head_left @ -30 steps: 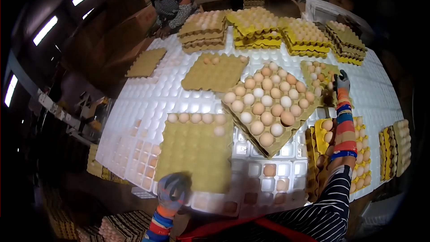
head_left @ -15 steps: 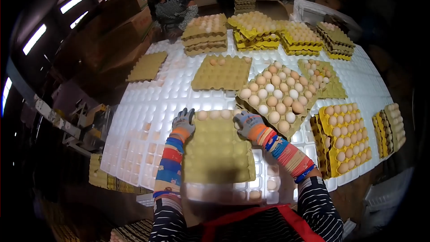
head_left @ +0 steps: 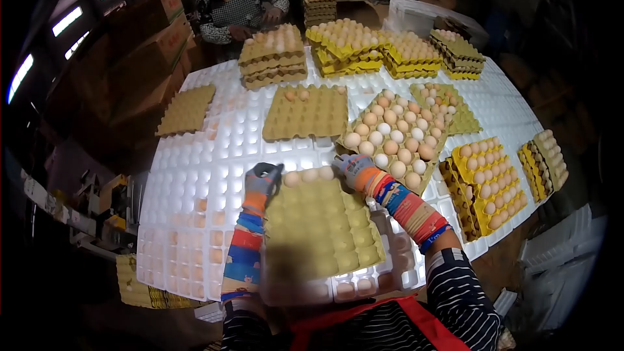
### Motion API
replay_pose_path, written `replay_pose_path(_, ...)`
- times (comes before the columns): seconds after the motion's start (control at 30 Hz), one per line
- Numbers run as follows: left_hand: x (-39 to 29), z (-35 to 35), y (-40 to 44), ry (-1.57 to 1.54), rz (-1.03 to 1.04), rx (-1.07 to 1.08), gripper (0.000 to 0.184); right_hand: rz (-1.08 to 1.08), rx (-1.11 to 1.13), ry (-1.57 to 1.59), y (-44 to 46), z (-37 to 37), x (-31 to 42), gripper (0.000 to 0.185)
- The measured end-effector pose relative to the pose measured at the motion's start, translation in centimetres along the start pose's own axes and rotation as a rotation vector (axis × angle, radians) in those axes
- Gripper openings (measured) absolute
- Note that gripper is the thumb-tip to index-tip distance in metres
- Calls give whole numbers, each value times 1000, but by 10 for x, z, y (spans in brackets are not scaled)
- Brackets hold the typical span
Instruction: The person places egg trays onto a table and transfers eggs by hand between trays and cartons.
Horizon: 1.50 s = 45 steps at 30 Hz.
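A tan cardboard egg tray point(head_left: 318, 221) lies over a clear plastic tray with eggs point(head_left: 364, 285) showing past its near edge. A row of light eggs point(head_left: 309, 175) shows along its far edge, between my hands. My left hand point(head_left: 262, 182), in a grey glove, is closed at the tray's far left corner, thumb and finger brought together. At the far right corner my right hand point(head_left: 354, 168), gloved too, has its fingers bent over the edge, close to the last egg. The fingertips are partly hidden. To the right sits a cardboard tray full of mixed brown and white eggs point(head_left: 396, 133).
Beyond lie a cardboard tray with a few eggs point(head_left: 305, 120) and another tray point(head_left: 185, 110). Yellow egg trays point(head_left: 484, 185) stand at right. Stacked egg trays point(head_left: 348, 45) line the table's far side, where a co-worker point(head_left: 240, 10) is. White plastic moulded trays point(head_left: 214, 169) cover the table.
The cardboard tray has turned slightly, its near right corner swinging outward and uncovering eggs below. My left fingers have drawn together. The view has shifted a little to the right.
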<state>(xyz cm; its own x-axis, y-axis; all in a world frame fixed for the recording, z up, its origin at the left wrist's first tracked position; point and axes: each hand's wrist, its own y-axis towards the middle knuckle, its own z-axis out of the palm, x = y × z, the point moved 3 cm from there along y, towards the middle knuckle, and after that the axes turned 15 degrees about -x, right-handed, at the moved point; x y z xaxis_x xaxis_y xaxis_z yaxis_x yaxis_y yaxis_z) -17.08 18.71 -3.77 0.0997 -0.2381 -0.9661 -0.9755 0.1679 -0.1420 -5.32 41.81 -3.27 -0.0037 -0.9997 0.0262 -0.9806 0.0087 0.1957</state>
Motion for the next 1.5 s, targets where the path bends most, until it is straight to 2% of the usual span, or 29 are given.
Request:
replay_pose_path(0.03, -10, 9, -7, 444, 552, -25, 22, 72, -162, 165, -4, -10, 0, 34)
replay_pose_path(0.1, -12, 29, -22, 858, 847, -24, 31, 211, -478, 491, -23, -36, -4, 41)
replay_pose_path(0.13, -13, 31, -19, 879, 796, 55, 34, 331, -452, 1084, -18, -36, -6, 49)
replay_pose_path(0.17, -17, 34, -15, 901, 743, 134, 39, 588, -237, 1528, -28, -35, -9, 48)
replay_pose_path(0.2, -19, 36, -11, 925, 694, 214, 44, 660, -119, 1618, -32, -39, -3, 46)
replay_pose_path(0.23, -16, 26, -6, 778, 753, 112, 48, 728, -2, 1706, -33, -41, 3, 44)
replay_pose_path(0.3, 5, 9, 13, -50, 208, 197, 48, 154, -354, 891, -12, 6, -13, 43)
replay_pose_path(0.33, -14, 4, 1, -448, 116, 269, 47, 234, -233, 393, -11, -34, 14, 40)
replay_pose_path(0.37, -29, 5, -14, -590, -16, 303, 49, 156, -333, 168, -4, -28, 22, 33)
replay_pose_path(0.43, -21, 19, 0, -75, 286, 341, 44, 149, -87, -14, 19, -7, 34, 25)
replay_pose_path(0.47, -22, 33, 5, 401, 817, 228, 46, 120, -109, -28, 29, 8, 33, 23)
replay_pose_path(0.5, -37, 46, -11, 681, 703, 196, 46, 108, -126, -48, 32, 20, 30, 21)
replay_pose_path(0.57, -56, 69, -36, 1112, 799, 52, 42, 186, -229, -39, 21, 8, 31, 26)
replay_pose_path(0.7, -29, 98, -10, 1418, 902, 199, 43, 575, -584, 367, -89, -67, 37, 45)
replay_pose_path(0.77, -44, 91, -8, 1355, 900, 282, 43, 786, -527, 674, -166, -56, 31, 52)
replay_pose_path(0.83, -35, 84, 11, 1183, 711, 267, 42, 940, -547, 638, -243, -57, 22, 56)
replay_pose_path(0.87, -50, 79, -3, 1106, 683, 197, 43, 1031, -477, 440, -275, -57, 10, 57)
replay_pose_path(0.9, -52, 73, -8, 858, 737, 125, 45, 1107, -400, 244, -302, -57, -3, 58)
replay_pose_path(0.97, -58, 81, -37, 418, 651, 199, 46, 1044, -344, -92, -331, -60, -30, 53)
replay_pose_path(1.03, -67, 108, -97, 285, 756, 301, 48, 952, -322, -231, -337, -51, -56, 44)
replay_pose_path(1.07, -76, 127, -140, 331, 833, 333, 49, 921, -234, -309, -335, -38, -73, 36)
replay_pose_path(1.17, -67, 190, -239, 499, 1043, 441, 53, 842, -88, -345, -338, -14, -99, 31)
replay_pose_path(1.2, -60, 211, -260, 672, 1017, 483, 51, 783, -184, -262, -343, -29, -92, 33)
replay_pose_path(1.23, -36, 228, -269, 665, 1217, 446, 50, 826, -249, -157, -352, -37, -88, 34)
replay_pose_path(1.3, -18, 262, -282, 1076, 1000, 544, 47, 905, -374, 39, -378, -45, -80, 36)
replay_pose_path(1.33, -10, 267, -284, 1104, 977, 544, 46, 903, -470, 71, -394, -42, -77, 42)
replay_pose_path(1.4, 2, 271, -286, 1158, 934, 534, 43, 942, -480, 130, -412, -43, -74, 48)
replay_pose_path(1.5, -1, 269, -314, 800, 1084, 481, 41, 823, -415, 142, -413, -31, -77, 50)
